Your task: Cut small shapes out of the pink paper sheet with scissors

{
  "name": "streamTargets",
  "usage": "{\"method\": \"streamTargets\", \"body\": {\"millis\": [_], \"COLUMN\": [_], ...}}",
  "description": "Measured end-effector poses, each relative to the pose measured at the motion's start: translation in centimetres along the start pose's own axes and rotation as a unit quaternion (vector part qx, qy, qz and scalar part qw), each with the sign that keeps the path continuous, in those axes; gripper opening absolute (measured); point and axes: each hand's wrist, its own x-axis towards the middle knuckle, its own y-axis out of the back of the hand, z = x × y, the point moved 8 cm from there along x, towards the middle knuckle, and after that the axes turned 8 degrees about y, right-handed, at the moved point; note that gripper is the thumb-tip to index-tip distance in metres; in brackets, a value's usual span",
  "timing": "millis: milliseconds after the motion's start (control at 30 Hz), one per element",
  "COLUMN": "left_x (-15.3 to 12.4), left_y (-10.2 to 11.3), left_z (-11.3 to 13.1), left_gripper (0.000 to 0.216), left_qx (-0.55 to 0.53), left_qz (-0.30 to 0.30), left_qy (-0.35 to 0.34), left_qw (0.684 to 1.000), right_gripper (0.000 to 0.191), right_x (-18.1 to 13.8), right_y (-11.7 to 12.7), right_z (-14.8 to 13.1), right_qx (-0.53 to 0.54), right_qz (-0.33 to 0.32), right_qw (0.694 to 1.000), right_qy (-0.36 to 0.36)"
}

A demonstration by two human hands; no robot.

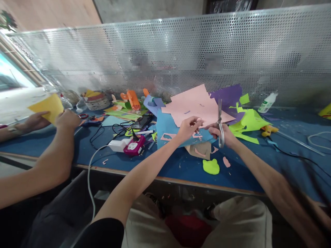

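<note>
My left hand [190, 128] is closed in a pinch, with what looks like a small pink foam piece [199, 119] at the fingertips. My right hand [229, 136] grips a pair of metal scissors [219, 117], blades pointing up and away from me. Both hands are above a large pink sheet [192, 100] that lies over a blue sheet [165, 125]. Pink offcuts [168, 136] lie beside my left hand. Closer to the table edge lie a lime-green bear-head cutout [211, 166] and a small pink cutout [226, 162].
A magenta power adapter [134, 145] with cables sits left of my hands. An orange glue gun [133, 100] stands behind it. On the right are lime-green scraps [249, 120], a white bottle [268, 102] and a yellow glue gun [269, 130]. At left, another person's hands hold a yellow sheet [50, 106].
</note>
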Motion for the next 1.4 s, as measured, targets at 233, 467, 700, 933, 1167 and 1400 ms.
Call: {"method": "streamTargets", "body": {"millis": [233,467,700,933,1167,1400], "left_x": [0.3,-0.2,-0.5,-0.7,-0.7,-0.7], "left_y": [0.6,0.9,0.5,0.6,0.6,0.6], "left_z": [-0.1,0.8,0.9,1.1,1.2,1.2], "left_gripper": [0.050,0.049,0.045,0.043,0.044,0.044], "left_qx": [-0.005,0.024,0.002,-0.014,-0.006,-0.006], "left_qz": [0.024,0.029,0.007,0.028,0.030,0.029], "left_qy": [-0.006,-0.017,-0.010,0.003,0.004,0.002], "left_qw": [1.000,0.999,1.000,0.999,1.000,1.000], "right_gripper": [0.020,0.030,0.021,0.023,0.033,0.049], "right_x": [0.5,0.4,-0.3,-0.4,-0.8,-1.0], "right_y": [3.9,2.2,1.0,0.6,-0.4,-0.6], "right_z": [0.5,0.1,0.7,0.5,-1.1,-0.8], "right_qx": [-0.059,-0.133,-0.087,-0.043,-0.121,-0.136], "right_qz": [0.019,-0.080,-0.134,-0.114,-0.168,-0.180], "right_qw": [0.998,0.987,0.987,0.992,0.977,0.973], "right_qy": [0.020,0.029,-0.009,-0.019,0.052,0.050]}}
